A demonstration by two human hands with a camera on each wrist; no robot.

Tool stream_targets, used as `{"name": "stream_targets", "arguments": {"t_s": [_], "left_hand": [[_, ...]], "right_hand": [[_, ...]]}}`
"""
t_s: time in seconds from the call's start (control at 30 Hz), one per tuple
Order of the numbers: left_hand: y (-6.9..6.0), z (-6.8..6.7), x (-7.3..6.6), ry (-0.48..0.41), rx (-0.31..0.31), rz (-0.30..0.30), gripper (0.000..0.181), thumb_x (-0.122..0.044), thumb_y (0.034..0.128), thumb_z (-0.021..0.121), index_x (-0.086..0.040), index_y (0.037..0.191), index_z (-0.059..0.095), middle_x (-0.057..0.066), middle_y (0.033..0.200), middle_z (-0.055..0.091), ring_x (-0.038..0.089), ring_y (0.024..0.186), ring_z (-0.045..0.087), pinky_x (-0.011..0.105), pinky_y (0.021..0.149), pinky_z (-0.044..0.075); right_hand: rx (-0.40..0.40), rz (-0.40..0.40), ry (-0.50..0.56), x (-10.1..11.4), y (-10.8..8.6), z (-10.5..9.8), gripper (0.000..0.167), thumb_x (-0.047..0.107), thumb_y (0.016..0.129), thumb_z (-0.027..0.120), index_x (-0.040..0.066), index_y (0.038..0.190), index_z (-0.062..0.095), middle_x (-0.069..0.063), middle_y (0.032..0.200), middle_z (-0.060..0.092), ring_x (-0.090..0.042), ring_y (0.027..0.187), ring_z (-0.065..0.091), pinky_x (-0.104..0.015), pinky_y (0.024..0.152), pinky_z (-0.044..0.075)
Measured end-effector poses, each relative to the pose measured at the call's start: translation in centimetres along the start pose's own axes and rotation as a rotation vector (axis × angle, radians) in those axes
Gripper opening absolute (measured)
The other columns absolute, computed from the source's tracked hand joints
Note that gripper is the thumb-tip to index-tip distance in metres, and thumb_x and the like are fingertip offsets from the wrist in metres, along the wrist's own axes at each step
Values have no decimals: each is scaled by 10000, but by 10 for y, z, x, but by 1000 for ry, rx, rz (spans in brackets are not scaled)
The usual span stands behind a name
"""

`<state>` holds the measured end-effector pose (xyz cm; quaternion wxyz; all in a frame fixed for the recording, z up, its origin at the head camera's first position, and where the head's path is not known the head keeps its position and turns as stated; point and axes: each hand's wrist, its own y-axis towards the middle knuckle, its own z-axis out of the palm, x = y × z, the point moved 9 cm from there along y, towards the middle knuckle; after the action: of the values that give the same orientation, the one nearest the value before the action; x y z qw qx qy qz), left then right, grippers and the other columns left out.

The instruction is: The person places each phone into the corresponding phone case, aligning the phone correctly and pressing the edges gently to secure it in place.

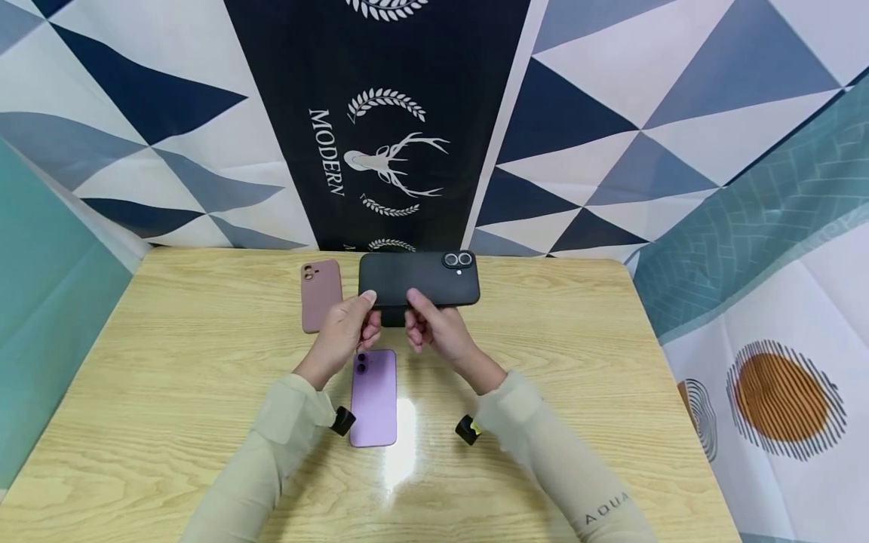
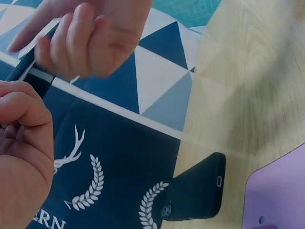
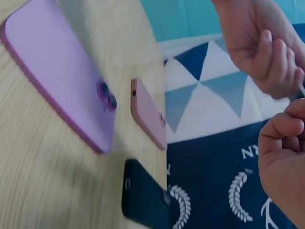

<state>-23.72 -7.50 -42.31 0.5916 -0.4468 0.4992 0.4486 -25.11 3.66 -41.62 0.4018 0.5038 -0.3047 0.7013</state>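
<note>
Both hands hold a black phone (image 1: pixel 417 277) raised over the far part of the table, its long side level and its two lenses at the upper right. My left hand (image 1: pixel 346 328) pinches the lower left edge, thumb on the back face. Lower middle edge: there my right hand (image 1: pixel 441 328) grips it, thumb likewise on top and the other fingers curled underneath. In the left wrist view only a thin dark edge of the held phone shows between the hands. Below it, a black phone case (image 2: pixel 198 191) lies on the table, mostly covered in the head view.
A dusty-pink phone case (image 1: pixel 321 298) with camera cutouts lies left of the hands. Nearer, a purple phone (image 1: pixel 373 400) lies lens side up beside the left wrist. The wooden table (image 1: pixel 577 377) meets a patterned cloth (image 1: pixel 570 151) at its back edge.
</note>
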Motion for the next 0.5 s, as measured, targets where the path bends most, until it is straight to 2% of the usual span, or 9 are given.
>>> {"name": "stream_targets", "arguments": {"t_s": [0.17, 0.33, 0.5], "left_hand": [[-2, 10, -3, 9, 47, -4, 435, -367, 1010, 346, -69, 702, 417, -39, 541, 385, 75, 441, 376, 188, 412, 291], [-2, 10, -3, 21, 49, 0, 443, -392, 1011, 334, -72, 713, 400, -33, 554, 370, 80, 447, 372, 197, 419, 283], [-3, 10, -3, 38, 64, 20, 468, -418, 1006, 350, -59, 713, 415, -19, 547, 380, 96, 448, 386, 223, 415, 305]], "right_hand": [[13, 42, -32, -6, 4, 7, 430, 267, 980, 414, 95, 589, 460, 45, 474, 422, -93, 430, 402, -199, 424, 348], [27, 54, -4, -9, 5, 9, 437, 263, 977, 389, 107, 573, 447, 46, 470, 423, -94, 435, 405, -193, 436, 351], [48, 34, 16, -8, 5, 10, 421, 266, 966, 395, 118, 577, 455, 46, 477, 432, -91, 436, 404, -193, 435, 356]]}}
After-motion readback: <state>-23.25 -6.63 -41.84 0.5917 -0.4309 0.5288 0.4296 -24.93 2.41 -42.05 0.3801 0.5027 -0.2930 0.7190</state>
